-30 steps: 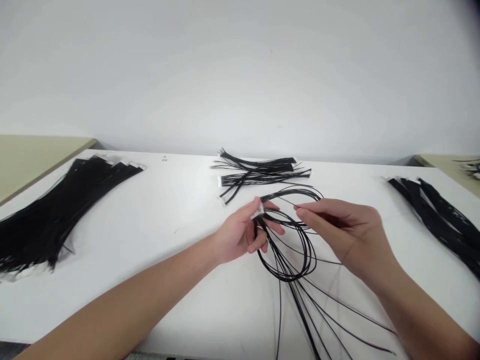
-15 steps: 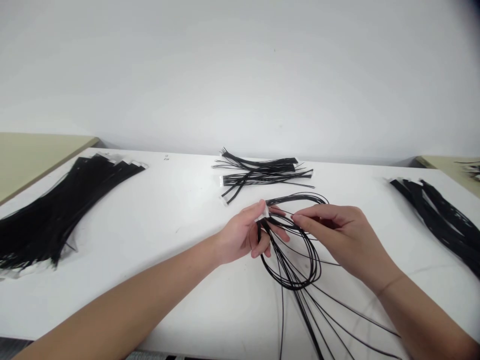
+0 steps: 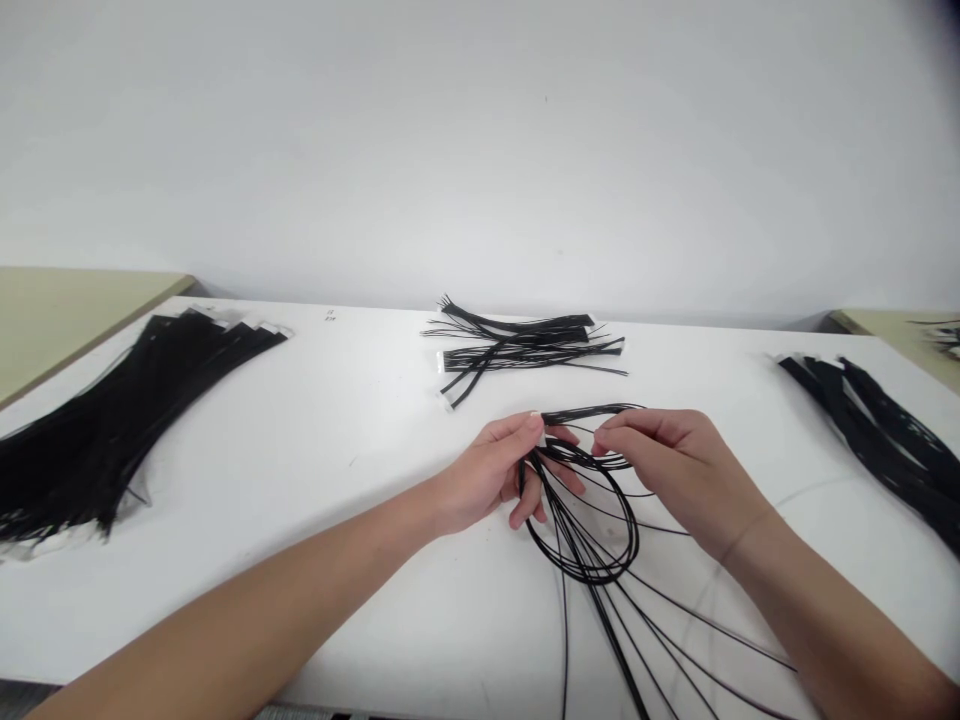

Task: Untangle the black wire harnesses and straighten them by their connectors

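Observation:
A bunch of thin black wires [image 3: 592,540] is looped into a coil over the white table [image 3: 360,500], with loose ends fanning toward the near edge. My left hand [image 3: 491,475] pinches the coil at its upper left between thumb and fingers. My right hand [image 3: 667,465] is closed on the top of the same loop, fingertips close to the left hand's.
A small crossed pile of black wire bundles [image 3: 517,350] lies just beyond my hands. A big heap of black wires [image 3: 112,420] covers the left of the table, another heap [image 3: 885,440] lies at the right. Tan tables [image 3: 67,310] flank both sides.
My right hand has moved left and down toward the left hand, drawing the upper loop of wire in closer. The coil now sits a little lower.

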Demonstrator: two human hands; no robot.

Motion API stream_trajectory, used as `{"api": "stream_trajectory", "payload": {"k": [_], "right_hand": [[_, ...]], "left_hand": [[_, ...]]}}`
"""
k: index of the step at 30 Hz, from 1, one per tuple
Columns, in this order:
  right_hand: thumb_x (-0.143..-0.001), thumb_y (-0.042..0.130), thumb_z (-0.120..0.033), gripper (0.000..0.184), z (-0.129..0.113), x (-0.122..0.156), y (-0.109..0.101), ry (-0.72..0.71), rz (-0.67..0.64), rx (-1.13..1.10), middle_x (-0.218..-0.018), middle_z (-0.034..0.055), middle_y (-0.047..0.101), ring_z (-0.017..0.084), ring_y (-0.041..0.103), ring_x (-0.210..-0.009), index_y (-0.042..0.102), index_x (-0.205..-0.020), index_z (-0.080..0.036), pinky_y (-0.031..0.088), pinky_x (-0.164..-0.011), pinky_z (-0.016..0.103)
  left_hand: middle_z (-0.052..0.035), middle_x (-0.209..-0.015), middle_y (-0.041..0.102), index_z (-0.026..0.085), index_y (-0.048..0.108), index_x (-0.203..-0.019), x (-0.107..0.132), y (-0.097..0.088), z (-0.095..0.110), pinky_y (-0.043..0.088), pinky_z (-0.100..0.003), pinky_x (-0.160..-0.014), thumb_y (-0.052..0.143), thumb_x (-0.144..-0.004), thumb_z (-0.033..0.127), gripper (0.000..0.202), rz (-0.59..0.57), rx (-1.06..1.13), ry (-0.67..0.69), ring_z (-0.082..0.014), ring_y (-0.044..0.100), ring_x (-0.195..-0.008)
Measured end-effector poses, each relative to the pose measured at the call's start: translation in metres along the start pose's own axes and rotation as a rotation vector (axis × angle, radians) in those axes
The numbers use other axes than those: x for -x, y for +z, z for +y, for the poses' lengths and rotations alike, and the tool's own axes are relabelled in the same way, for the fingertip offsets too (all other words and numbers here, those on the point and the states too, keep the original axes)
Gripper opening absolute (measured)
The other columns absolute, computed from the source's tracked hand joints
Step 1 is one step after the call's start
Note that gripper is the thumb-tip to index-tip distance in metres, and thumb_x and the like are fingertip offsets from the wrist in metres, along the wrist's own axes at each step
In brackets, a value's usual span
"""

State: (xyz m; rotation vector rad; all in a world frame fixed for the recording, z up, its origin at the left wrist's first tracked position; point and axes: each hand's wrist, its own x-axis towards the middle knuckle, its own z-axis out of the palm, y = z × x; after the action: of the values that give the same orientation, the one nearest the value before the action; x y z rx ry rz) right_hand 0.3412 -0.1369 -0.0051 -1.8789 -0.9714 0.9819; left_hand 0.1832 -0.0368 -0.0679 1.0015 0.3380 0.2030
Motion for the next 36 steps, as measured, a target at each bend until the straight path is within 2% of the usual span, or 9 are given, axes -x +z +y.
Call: {"api": "stream_trajectory", "payload": {"k": [4, 6, 13, 20, 26, 28, 31, 34, 36], "right_hand": [[-0.075, 0.055, -0.031, 0.023, 0.012, -0.006, -0.002, 0.046, -0.104, -0.087, -0.044, -0.0063, 0.024, 0.008, 0.021, -0.045, 0.060, -0.057, -0.018, 0.019, -0.043, 0.024], [-0.077, 0.054, -0.032, 0.023, 0.014, -0.007, -0.002, 0.040, -0.122, -0.070, -0.044, -0.0066, 0.024, 0.007, 0.020, -0.044, 0.059, -0.058, -0.018, 0.018, -0.042, 0.024], [-0.081, 0.059, -0.034, 0.015, 0.013, 0.001, 0.010, -0.283, 0.139, 0.183, -0.068, -0.0008, 0.063, 0.012, 0.051, -0.057, 0.068, -0.076, -0.023, 0.039, -0.048, 0.023], [-0.082, 0.060, -0.028, 0.013, 0.020, -0.002, 0.015, -0.434, 0.157, 0.189, -0.072, -0.0009, 0.068, 0.012, 0.060, -0.062, 0.070, -0.075, -0.024, 0.046, -0.051, 0.022], [-0.083, 0.060, -0.030, 0.011, 0.021, -0.002, 0.013, -0.449, 0.131, 0.206, -0.075, -0.0009, 0.068, 0.012, 0.059, -0.063, 0.070, -0.080, -0.025, 0.047, -0.052, 0.022], [-0.081, 0.062, -0.031, 0.010, 0.018, -0.001, 0.011, -0.481, 0.185, 0.218, -0.072, -0.0012, 0.065, 0.010, 0.055, -0.058, 0.070, -0.086, -0.026, 0.046, -0.051, 0.022], [-0.077, 0.067, -0.032, 0.019, 0.013, 0.000, 0.006, -0.525, 0.363, 0.246, -0.067, -0.0028, 0.058, 0.009, 0.050, -0.055, 0.065, -0.095, -0.025, 0.045, -0.050, 0.022], [-0.074, 0.070, -0.036, 0.026, 0.010, 0.000, 0.001, -0.432, 0.468, 0.164, -0.072, -0.0019, 0.059, 0.011, 0.055, -0.060, 0.055, -0.092, -0.024, 0.046, -0.050, 0.022], [-0.076, 0.068, -0.041, 0.027, 0.011, 0.000, 0.000, -0.355, 0.427, 0.104, -0.072, -0.0014, 0.058, 0.012, 0.056, -0.060, 0.049, -0.084, -0.023, 0.046, -0.048, 0.022]], "left_hand": [[-0.0131, -0.085, 0.071, 0.013, 0.058, -0.107, 0.001, 0.001, -0.002, 0.051, -0.026, -0.053, 0.036, -0.094, 0.048, 0.043, 0.013, -0.031, 0.011, -0.0046, 0.049, -0.034], [-0.0134, -0.084, 0.071, 0.013, 0.058, -0.107, 0.001, 0.002, -0.003, 0.051, -0.026, -0.053, 0.037, -0.094, 0.047, 0.042, 0.018, -0.041, 0.009, -0.0048, 0.049, -0.034], [-0.0119, -0.082, 0.071, 0.014, 0.055, -0.107, 0.000, 0.002, 0.000, 0.052, -0.027, -0.054, 0.034, -0.095, 0.047, 0.041, -0.020, 0.001, 0.003, -0.0055, 0.049, -0.034], [-0.0113, -0.079, 0.070, 0.014, 0.054, -0.100, 0.001, 0.005, 0.001, 0.051, -0.025, -0.054, 0.034, -0.095, 0.046, 0.037, -0.037, -0.014, -0.003, -0.0051, 0.049, -0.035], [-0.0119, -0.083, 0.071, 0.014, 0.055, -0.101, 0.000, 0.004, 0.001, 0.051, -0.027, -0.053, 0.034, -0.095, 0.045, 0.038, -0.048, 0.017, 0.000, -0.0059, 0.049, -0.035], [-0.0110, -0.085, 0.071, 0.015, 0.055, -0.103, 0.000, 0.003, 0.002, 0.050, -0.027, -0.052, 0.034, -0.095, 0.047, 0.039, -0.028, 0.048, 0.003, -0.0055, 0.048, -0.033], [-0.0082, -0.088, 0.071, 0.019, 0.054, -0.107, 0.001, 0.001, 0.005, 0.048, -0.025, -0.050, 0.032, -0.094, 0.050, 0.040, 0.037, 0.132, 0.017, -0.0038, 0.044, -0.032], [-0.0047, -0.090, 0.070, 0.023, 0.054, -0.106, 0.002, 0.001, 0.009, 0.043, -0.022, -0.048, 0.029, -0.095, 0.050, 0.039, 0.092, 0.249, 0.037, -0.0013, 0.039, -0.030], [-0.0028, -0.090, 0.070, 0.024, 0.054, -0.105, 0.003, 0.001, 0.010, 0.040, -0.020, -0.046, 0.029, -0.095, 0.050, 0.037, 0.129, 0.318, 0.059, -0.0002, 0.036, -0.030]]}}
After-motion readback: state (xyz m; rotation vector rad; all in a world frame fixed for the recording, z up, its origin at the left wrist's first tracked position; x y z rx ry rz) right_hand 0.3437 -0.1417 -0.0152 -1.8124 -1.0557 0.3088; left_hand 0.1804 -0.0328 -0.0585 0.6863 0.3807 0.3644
